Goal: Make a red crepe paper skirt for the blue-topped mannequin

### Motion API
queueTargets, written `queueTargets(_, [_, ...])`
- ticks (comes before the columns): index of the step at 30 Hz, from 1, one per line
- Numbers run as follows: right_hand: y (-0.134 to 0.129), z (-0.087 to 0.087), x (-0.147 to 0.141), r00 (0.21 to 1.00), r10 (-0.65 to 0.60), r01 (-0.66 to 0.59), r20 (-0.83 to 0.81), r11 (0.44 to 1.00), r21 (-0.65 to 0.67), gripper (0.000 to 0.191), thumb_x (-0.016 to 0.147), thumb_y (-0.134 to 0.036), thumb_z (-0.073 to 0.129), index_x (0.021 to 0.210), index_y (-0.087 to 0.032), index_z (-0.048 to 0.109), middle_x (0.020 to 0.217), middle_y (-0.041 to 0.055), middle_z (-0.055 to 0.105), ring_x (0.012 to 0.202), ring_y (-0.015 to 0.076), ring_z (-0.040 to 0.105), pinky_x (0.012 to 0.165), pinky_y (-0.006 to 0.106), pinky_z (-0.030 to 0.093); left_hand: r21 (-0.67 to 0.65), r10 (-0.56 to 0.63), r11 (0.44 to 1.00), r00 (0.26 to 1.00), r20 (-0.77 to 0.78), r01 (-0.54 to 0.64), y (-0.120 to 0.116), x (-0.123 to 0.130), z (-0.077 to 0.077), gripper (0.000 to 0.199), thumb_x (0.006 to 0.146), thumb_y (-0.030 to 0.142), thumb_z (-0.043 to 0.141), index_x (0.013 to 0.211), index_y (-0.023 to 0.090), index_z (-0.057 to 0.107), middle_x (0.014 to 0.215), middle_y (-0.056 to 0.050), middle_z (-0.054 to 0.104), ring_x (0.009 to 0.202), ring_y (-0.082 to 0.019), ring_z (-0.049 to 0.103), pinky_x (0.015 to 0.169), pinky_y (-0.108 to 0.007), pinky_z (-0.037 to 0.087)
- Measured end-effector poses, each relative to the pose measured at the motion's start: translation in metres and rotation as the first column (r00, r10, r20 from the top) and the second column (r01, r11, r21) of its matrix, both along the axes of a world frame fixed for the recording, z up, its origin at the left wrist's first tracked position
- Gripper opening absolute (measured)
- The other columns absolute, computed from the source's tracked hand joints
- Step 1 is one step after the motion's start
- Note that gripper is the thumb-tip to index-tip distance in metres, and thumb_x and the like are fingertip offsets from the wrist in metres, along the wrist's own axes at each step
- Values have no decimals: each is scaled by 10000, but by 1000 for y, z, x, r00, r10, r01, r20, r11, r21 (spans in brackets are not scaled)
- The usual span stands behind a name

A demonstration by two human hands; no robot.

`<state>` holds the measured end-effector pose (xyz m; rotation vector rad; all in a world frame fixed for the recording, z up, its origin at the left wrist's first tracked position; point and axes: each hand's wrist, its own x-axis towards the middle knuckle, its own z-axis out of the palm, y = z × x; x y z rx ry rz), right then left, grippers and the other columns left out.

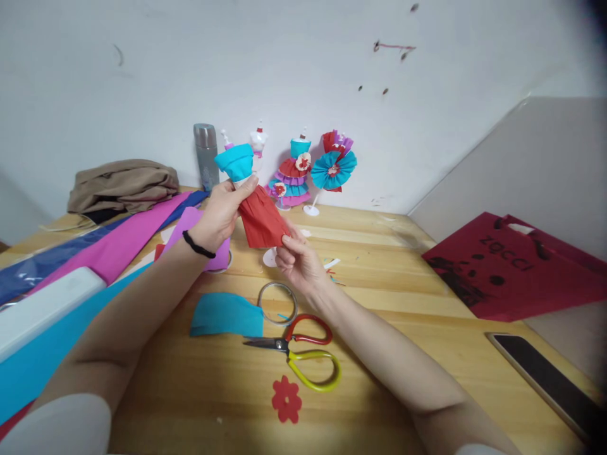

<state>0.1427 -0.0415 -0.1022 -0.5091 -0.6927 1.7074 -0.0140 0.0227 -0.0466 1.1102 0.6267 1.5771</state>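
Note:
My left hand (230,205) grips a small dress-form stand at its waist, tilted and held above the table. The form wears a turquoise paper top (236,163) and a red paper skirt (260,218). With thumb and fingers, my right hand (301,256) pinches the skirt's lower right corner. Below the skirt shows a round white base (270,257). On the table beneath lie a turquoise paper piece (227,315), a ring of tape or wire (260,306), scissors with red and yellow handles (287,344) and a red paper flower (287,399).
Behind stand a bare white form (258,140), two dressed forms (300,170) (334,169) and a grey flask (205,155). Coloured paper rolls (114,246) and brown cloth (124,183) lie left. On the right are a red bag (516,265) and a phone (545,379).

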Motion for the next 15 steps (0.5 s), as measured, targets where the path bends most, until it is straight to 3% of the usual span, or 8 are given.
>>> queueTargets(4, [-4,-1,-6,999,-30,29,45,1000,3,515,600,-180,833,1049,-225,584,727,-91,661,418,36,512,352,143,364,-23,-2,1000,998,64,3,-3,2,3,202,728,291,862,781,162,717,820,-17,719,799,-136,648,842,-260,509])
queueTargets(7, [-8,0,-9,986,-60,57,153,998,27,584,575,-173,849,1079,-232,561,741,-84,673,475,63,608,378,134,409,-22,1,1000,995,102,1,-5,5,3,214,718,275,871,756,164,692,769,6,692,771,-120,638,824,-244,508])
queueTargets(11, [-10,-1,-11,959,-124,125,256,992,14,612,568,-157,848,1078,-229,517,618,-121,600,397,52,543,341,126,334,-35,23,999,996,89,-20,-5,6,3,203,744,285,855,768,175,687,782,-1,700,790,-141,660,807,-258,522])
queueTargets(15, [-11,-3,-13,959,-106,121,261,992,-39,649,541,-142,842,1063,-236,469,625,-111,642,369,51,505,344,135,312,-49,29,998,998,54,-27,-2,2,4,179,769,284,839,780,184,691,795,-11,713,814,-159,679,788,-261,540])
